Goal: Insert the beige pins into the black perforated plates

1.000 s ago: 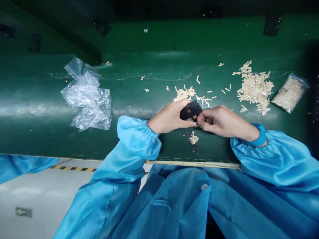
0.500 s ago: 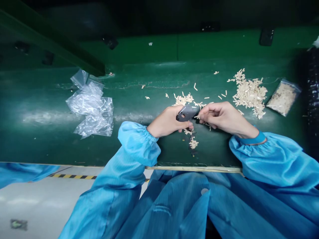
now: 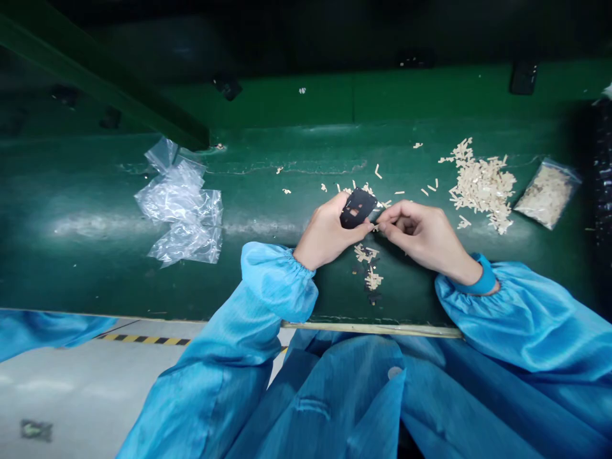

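My left hand (image 3: 326, 234) is closed around a flat black plastic housing (image 3: 359, 208) with a cut-out in its face, gripped between thumb and fingers. Beside it, my right hand (image 3: 415, 231) pinches a small cream-coloured strip (image 3: 376, 227) at the fingertips, close to the housing's lower right edge. Part of that strip is hidden by the fingers. A small heap of the same cream strips (image 3: 373, 278), mixed with tiny dark bits, lies just below the hands. More strips show behind the housing, partly covered by it.
A large pile of cream strips (image 3: 482, 185) lies at the right, beside a clear bag of strips (image 3: 547, 193). Crumpled clear plastic bags (image 3: 179, 207) lie at the left. Dark parts (image 3: 523, 78) sit along the back. A green beam (image 3: 143, 102) slants over the left side.
My left hand has tilted the housing so its black face shows more squarely. My right fingertips have moved slightly left and down, nearer its lower edge. The whole view has shifted a little.
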A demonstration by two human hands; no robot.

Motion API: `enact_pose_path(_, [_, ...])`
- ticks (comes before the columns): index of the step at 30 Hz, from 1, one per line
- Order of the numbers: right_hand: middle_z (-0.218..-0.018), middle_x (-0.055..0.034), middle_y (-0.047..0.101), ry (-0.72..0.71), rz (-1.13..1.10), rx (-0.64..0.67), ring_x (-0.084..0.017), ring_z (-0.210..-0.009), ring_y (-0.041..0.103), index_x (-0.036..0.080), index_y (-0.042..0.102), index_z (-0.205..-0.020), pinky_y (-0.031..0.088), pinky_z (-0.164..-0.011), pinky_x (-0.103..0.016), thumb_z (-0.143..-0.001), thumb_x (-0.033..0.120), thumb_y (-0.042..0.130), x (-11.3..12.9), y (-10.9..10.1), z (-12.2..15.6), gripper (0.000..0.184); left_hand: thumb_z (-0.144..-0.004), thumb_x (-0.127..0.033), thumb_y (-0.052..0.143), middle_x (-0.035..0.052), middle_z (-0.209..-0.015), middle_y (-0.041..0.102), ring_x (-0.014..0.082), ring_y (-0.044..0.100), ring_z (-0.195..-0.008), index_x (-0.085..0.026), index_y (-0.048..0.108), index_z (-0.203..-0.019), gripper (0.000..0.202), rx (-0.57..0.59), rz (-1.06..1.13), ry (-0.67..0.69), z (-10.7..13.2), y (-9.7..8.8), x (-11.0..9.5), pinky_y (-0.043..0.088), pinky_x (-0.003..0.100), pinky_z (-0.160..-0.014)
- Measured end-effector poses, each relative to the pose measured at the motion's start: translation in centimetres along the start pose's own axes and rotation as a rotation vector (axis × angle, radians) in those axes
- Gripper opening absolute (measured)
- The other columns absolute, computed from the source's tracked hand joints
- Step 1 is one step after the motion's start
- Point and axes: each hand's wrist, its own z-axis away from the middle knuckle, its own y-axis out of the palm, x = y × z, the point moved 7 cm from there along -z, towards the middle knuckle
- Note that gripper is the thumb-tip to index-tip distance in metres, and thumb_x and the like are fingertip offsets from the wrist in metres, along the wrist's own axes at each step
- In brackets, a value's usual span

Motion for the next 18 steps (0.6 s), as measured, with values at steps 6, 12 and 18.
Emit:
enact_pose_path(6, [-0.067,0.0023,0.062,-0.036,-0.043,-0.052,-0.009,-0.055,0.050,0.018,0.069,-0.088,0.041,-0.053,-0.025,-0.091,0.024,0.068,0.2,0.5,0.3,0.006,-0.081,-0.026,0.074,-0.0009,-0.088,0.070,0.0157,0.065,-0.080,-0.019,0.064,-0.099,0.022,-0.080,0.023,-0.012,0.1,-0.1,0.3,0.050,0.029,-0.074])
enact_pose_path(12, [-0.073,0.0004,0.066,-0.162,0.097,-0.200,-0.010,-0.055,0.054,0.019,0.069,-0.088,0.044,-0.052,-0.025,-0.089,0.017,0.068,1.1,0.6,0.7,0.003,-0.081,-0.025,0.073,-0.0002,-0.089,0.070,0.0147,0.064,-0.080,-0.019,0.064,-0.100,0.022,-0.075,0.133,-0.043,0.2,0.2,0.0,0.051,0.028,-0.074])
enact_pose_path(18, [-0.072,0.0013,0.065,-0.256,0.147,-0.250,-0.008,-0.053,0.052,0.019,0.068,-0.088,0.044,-0.050,-0.024,-0.091,0.017,0.067,1.9,0.3,0.9,0.004,-0.078,-0.024,0.076,-0.0008,-0.083,0.067,0.0131,0.060,-0.074,-0.017,0.064,-0.096,0.023,-0.080,0.254,-0.076,0.1,0.3,0.3,0.050,0.026,-0.069])
